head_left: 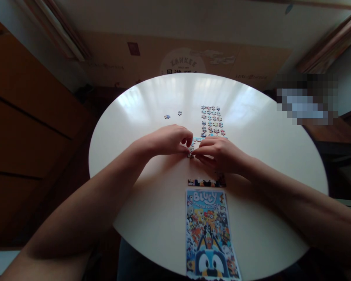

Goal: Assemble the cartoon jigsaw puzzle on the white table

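On the white oval table (152,195), a partly joined puzzle edge (197,139) runs between and behind my hands. My left hand (175,139) curls at the left of a small puzzle piece (190,155), thumb and fingers bent with a gap between them. From the right, my right hand (218,153) reaches the same piece with its fingers together; whether it pinches it is too small to tell. A joined puzzle strip (206,182) lies nearer me, above the colourful Bluey picture sheet (209,230).
Loose puzzle pieces (213,118) stand in rows behind my right hand. Two separate spots at the back left hold a piece (167,116) and another piece (179,113). A cardboard panel (105,58) and a blurred-out patch lie beyond the table.
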A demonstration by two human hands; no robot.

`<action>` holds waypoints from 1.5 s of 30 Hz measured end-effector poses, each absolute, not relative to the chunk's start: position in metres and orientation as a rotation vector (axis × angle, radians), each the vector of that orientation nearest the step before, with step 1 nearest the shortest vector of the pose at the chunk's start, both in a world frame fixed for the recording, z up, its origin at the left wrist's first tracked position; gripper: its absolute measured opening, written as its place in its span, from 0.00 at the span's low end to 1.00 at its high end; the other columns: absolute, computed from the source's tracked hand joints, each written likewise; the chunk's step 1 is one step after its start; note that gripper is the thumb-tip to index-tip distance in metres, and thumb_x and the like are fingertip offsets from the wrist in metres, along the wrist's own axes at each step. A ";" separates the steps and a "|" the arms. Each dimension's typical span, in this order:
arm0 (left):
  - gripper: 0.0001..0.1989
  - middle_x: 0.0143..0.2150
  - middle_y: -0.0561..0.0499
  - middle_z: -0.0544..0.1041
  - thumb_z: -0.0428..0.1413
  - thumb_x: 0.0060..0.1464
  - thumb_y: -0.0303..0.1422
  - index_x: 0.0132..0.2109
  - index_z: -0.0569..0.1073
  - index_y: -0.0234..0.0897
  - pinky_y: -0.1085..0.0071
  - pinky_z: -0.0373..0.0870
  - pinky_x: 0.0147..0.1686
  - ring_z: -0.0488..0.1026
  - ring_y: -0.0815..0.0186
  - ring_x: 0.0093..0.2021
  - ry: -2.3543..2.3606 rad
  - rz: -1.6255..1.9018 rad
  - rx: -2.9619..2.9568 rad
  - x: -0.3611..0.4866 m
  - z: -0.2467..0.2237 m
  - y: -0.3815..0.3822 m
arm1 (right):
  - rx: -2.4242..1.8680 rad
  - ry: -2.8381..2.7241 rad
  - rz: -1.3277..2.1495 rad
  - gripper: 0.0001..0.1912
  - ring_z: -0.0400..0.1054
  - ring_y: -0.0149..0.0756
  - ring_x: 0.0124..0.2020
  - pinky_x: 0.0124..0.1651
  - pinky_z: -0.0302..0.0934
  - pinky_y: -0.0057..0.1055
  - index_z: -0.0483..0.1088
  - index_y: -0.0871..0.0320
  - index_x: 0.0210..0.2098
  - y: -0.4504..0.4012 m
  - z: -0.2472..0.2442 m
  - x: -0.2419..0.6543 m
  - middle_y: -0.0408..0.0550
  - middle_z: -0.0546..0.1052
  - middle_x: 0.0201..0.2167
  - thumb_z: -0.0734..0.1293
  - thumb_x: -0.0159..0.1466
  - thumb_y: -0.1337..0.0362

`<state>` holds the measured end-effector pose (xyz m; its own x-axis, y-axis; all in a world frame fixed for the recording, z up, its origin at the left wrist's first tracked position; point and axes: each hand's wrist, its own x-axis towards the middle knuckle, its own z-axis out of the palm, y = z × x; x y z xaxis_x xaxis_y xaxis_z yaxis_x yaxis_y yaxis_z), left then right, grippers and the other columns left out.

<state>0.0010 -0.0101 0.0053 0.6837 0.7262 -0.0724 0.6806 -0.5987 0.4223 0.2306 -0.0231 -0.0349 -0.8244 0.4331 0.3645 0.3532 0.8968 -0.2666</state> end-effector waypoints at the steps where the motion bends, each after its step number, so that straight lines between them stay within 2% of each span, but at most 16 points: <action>1: 0.07 0.36 0.49 0.79 0.61 0.52 0.36 0.37 0.79 0.37 0.72 0.60 0.32 0.71 0.67 0.34 1.087 0.148 2.473 0.001 0.006 -0.010 | -0.566 -2.632 0.251 0.12 0.67 0.33 0.32 0.37 0.58 0.32 0.79 0.53 0.42 -0.023 -0.035 0.230 0.46 0.78 0.33 0.63 0.70 0.63; 5: 0.08 0.35 0.49 0.79 0.61 0.53 0.37 0.35 0.78 0.37 0.71 0.60 0.32 0.70 0.67 0.33 1.072 0.182 2.463 -0.004 0.007 -0.007 | -0.566 -2.583 0.196 0.11 0.67 0.33 0.32 0.36 0.58 0.32 0.79 0.54 0.39 -0.023 -0.032 0.231 0.46 0.78 0.32 0.63 0.70 0.64; 9: 0.09 0.30 0.51 0.76 0.60 0.56 0.38 0.34 0.75 0.37 0.72 0.59 0.28 0.68 0.69 0.29 1.215 0.250 2.407 -0.012 0.010 -0.003 | -0.606 -2.464 0.128 0.10 0.68 0.33 0.31 0.35 0.61 0.32 0.79 0.55 0.40 -0.018 -0.024 0.239 0.46 0.78 0.30 0.64 0.68 0.65; 13: 0.09 0.28 0.51 0.74 0.60 0.56 0.38 0.33 0.73 0.37 0.71 0.60 0.27 0.67 0.69 0.27 1.426 0.505 2.278 -0.017 0.010 0.001 | -0.711 -2.250 0.127 0.09 0.70 0.33 0.29 0.34 0.65 0.32 0.80 0.56 0.39 -0.010 -0.014 0.255 0.46 0.79 0.29 0.66 0.66 0.66; 17: 0.11 0.25 0.53 0.71 0.59 0.56 0.39 0.30 0.71 0.37 0.71 0.59 0.26 0.64 0.70 0.25 1.565 0.837 2.140 -0.019 0.010 0.003 | -0.905 -1.997 0.174 0.07 0.59 0.26 0.17 0.22 0.55 0.26 0.80 0.58 0.33 -0.005 -0.013 0.266 0.39 0.70 0.17 0.67 0.63 0.67; 20: 0.14 0.21 0.55 0.66 0.58 0.56 0.40 0.27 0.67 0.38 0.71 0.56 0.24 0.60 0.70 0.23 1.677 1.026 2.014 -0.021 0.011 0.005 | -0.988 -1.899 0.202 0.08 0.54 0.24 0.15 0.21 0.51 0.26 0.79 0.59 0.30 -0.004 -0.016 0.269 0.36 0.64 0.13 0.67 0.62 0.68; 23: 0.16 0.21 0.56 0.64 0.57 0.56 0.39 0.25 0.63 0.38 0.71 0.57 0.25 0.59 0.70 0.23 1.729 1.127 1.937 -0.024 0.010 0.009 | -1.039 -1.829 0.245 0.08 0.57 0.25 0.16 0.22 0.51 0.26 0.79 0.60 0.30 0.000 -0.020 0.270 0.39 0.68 0.15 0.67 0.61 0.67; 27: 0.16 0.21 0.57 0.63 0.57 0.55 0.37 0.24 0.62 0.38 0.70 0.57 0.27 0.60 0.70 0.24 1.742 1.092 1.895 -0.028 0.007 0.013 | -1.095 -1.722 0.352 0.09 0.58 0.27 0.19 0.23 0.50 0.27 0.79 0.60 0.31 0.008 -0.028 0.273 0.42 0.72 0.19 0.66 0.63 0.65; 31: 0.16 0.21 0.57 0.63 0.57 0.55 0.37 0.24 0.63 0.38 0.69 0.57 0.27 0.59 0.70 0.24 1.763 1.169 1.856 -0.033 0.005 0.015 | -1.134 -1.648 0.433 0.09 0.56 0.27 0.19 0.22 0.48 0.28 0.79 0.59 0.32 0.015 -0.032 0.275 0.42 0.70 0.18 0.67 0.64 0.63; 34: 0.16 0.21 0.57 0.63 0.57 0.55 0.38 0.24 0.62 0.38 0.69 0.57 0.27 0.58 0.70 0.24 1.794 1.241 1.810 -0.038 0.006 0.017 | -1.156 -1.590 0.441 0.09 0.58 0.29 0.20 0.23 0.49 0.28 0.79 0.58 0.32 0.016 -0.033 0.275 0.42 0.71 0.20 0.67 0.63 0.62; 37: 0.16 0.21 0.57 0.64 0.56 0.55 0.38 0.24 0.62 0.38 0.69 0.57 0.27 0.59 0.70 0.24 1.827 1.194 1.814 -0.042 0.006 0.018 | -1.186 -1.526 0.446 0.09 0.59 0.29 0.21 0.24 0.51 0.28 0.79 0.58 0.33 0.017 -0.035 0.276 0.43 0.71 0.20 0.67 0.63 0.61; 41: 0.16 0.21 0.57 0.65 0.56 0.56 0.38 0.24 0.63 0.39 0.69 0.58 0.28 0.60 0.69 0.24 1.857 1.134 1.816 -0.043 0.005 0.018 | -1.197 -1.451 0.515 0.10 0.56 0.28 0.19 0.22 0.49 0.28 0.79 0.58 0.35 0.022 -0.041 0.278 0.40 0.67 0.18 0.68 0.64 0.59; 45: 0.16 0.22 0.56 0.66 0.56 0.57 0.39 0.24 0.63 0.39 0.69 0.58 0.29 0.62 0.69 0.25 1.914 1.147 1.774 -0.046 0.003 0.020 | -1.184 -1.418 0.563 0.12 0.56 0.29 0.19 0.21 0.48 0.28 0.79 0.59 0.36 0.029 -0.050 0.279 0.41 0.66 0.18 0.68 0.64 0.57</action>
